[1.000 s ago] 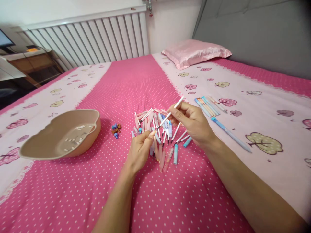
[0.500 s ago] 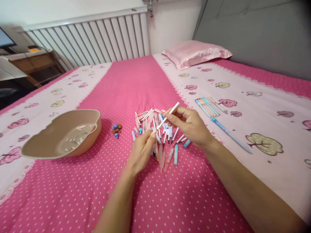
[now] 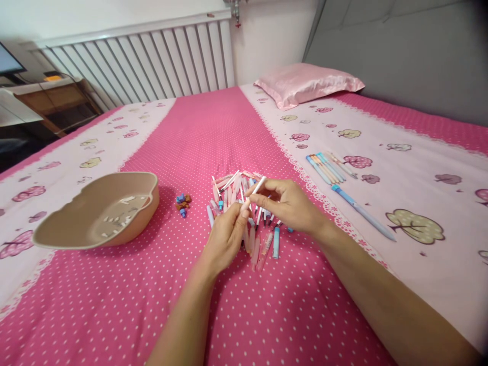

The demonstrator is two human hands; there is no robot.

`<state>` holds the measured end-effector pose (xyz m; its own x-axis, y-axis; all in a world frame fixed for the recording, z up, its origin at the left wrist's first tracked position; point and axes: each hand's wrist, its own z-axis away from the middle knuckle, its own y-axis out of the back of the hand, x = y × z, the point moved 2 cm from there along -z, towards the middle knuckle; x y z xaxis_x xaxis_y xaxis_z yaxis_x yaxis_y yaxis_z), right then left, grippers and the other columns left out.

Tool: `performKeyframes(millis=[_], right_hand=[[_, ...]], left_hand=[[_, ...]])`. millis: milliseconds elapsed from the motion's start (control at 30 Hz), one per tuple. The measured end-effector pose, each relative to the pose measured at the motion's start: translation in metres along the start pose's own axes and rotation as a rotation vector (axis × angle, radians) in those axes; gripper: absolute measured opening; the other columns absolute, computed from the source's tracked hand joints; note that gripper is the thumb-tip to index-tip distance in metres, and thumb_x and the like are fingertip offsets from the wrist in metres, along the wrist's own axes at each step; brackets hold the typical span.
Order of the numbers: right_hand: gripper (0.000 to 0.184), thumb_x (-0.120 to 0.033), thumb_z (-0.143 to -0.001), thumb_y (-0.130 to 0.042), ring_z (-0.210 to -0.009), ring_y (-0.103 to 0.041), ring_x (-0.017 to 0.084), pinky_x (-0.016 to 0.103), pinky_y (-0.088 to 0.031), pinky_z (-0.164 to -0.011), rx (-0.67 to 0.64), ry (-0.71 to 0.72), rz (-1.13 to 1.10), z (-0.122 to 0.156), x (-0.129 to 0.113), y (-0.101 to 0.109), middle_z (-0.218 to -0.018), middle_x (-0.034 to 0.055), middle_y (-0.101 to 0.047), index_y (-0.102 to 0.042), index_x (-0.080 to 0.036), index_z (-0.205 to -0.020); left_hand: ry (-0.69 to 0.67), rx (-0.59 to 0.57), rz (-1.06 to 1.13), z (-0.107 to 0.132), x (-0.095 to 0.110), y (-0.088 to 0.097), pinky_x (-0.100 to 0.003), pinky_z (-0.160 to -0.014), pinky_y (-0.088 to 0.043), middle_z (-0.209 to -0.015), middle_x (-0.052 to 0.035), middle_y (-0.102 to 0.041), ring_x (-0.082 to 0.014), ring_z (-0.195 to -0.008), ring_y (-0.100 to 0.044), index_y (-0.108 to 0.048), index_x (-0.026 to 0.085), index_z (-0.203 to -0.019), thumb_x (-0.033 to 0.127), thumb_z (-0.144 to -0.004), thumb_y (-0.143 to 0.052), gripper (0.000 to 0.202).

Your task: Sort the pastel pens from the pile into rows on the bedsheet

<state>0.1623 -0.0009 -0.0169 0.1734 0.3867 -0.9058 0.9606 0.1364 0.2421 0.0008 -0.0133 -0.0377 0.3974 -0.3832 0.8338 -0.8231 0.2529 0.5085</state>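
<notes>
My right hand [image 3: 284,203] pinches a slim white pen refill [image 3: 260,184], slanted with its upper end pointing away to the right. Its lower end meets a pale pen barrel [image 3: 245,205], mostly hidden in the closed fingers of my left hand [image 3: 227,235]. Both hands are close together above a heap of pink pen barrels [image 3: 231,190], white refills and blue parts on the dotted sheet. A light blue pen cap [image 3: 276,243] lies just below my right hand, and pink barrels [image 3: 261,252] fan out at the near side of the heap.
On the left stands a beige basin [image 3: 72,218] with small white pieces inside. Blue and brown small parts [image 3: 183,203] lie beside it. To the right are a row of pens [image 3: 326,168] and one larger blue pen [image 3: 362,213]. A pink pillow [image 3: 308,84] rests farther back.
My right hand has moved left and slightly down toward my left hand, bringing the white refill with it. Less of the refill's length shows now between the hands.
</notes>
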Motion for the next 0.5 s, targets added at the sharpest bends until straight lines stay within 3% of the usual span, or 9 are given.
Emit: performKeyframes(millis=[200, 333, 500], right_hand=[[0.036, -0.026, -0.083, -0.062, -0.079, -0.062, 0.014, 0.028, -0.049, -0.071, 0.116, 0.016, -0.039, -0.0008, -0.0002, 0.0046, -0.094, 0.0041, -0.067, -0.059, -0.020, -0.118], [0.027, -0.021, -0.087, -0.056, -0.090, -0.064, 0.016, 0.032, -0.050, -0.080, 0.079, 0.035, -0.017, -0.0006, -0.0015, 0.0045, -0.098, 0.0032, -0.070, -0.065, -0.022, -0.113], [0.030, -0.018, -0.087, -0.053, -0.097, -0.065, 0.017, 0.035, -0.050, -0.086, 0.046, 0.065, 0.059, 0.0007, -0.0022, 0.0039, -0.105, 0.0003, -0.071, -0.067, -0.029, -0.111]], left_hand=[[0.048, 0.119, 0.009, -0.0005, -0.0054, 0.0017, -0.027, -0.057, -0.031, -0.064, 0.0017, -0.046, -0.0138, -0.060, -0.044, -0.055, 0.018, -0.084, 0.045, -0.094, -0.038, 0.034], [0.070, 0.145, 0.022, -0.0012, -0.0067, 0.0022, -0.027, -0.057, -0.031, -0.066, 0.0010, -0.046, -0.0139, -0.062, -0.045, -0.054, 0.018, -0.082, 0.046, -0.094, -0.037, 0.035], [0.075, 0.142, 0.043, -0.0011, -0.0070, 0.0013, -0.026, -0.057, -0.032, -0.064, 0.0013, -0.047, -0.0139, -0.061, -0.045, -0.054, 0.018, -0.082, 0.048, -0.093, -0.038, 0.036]])
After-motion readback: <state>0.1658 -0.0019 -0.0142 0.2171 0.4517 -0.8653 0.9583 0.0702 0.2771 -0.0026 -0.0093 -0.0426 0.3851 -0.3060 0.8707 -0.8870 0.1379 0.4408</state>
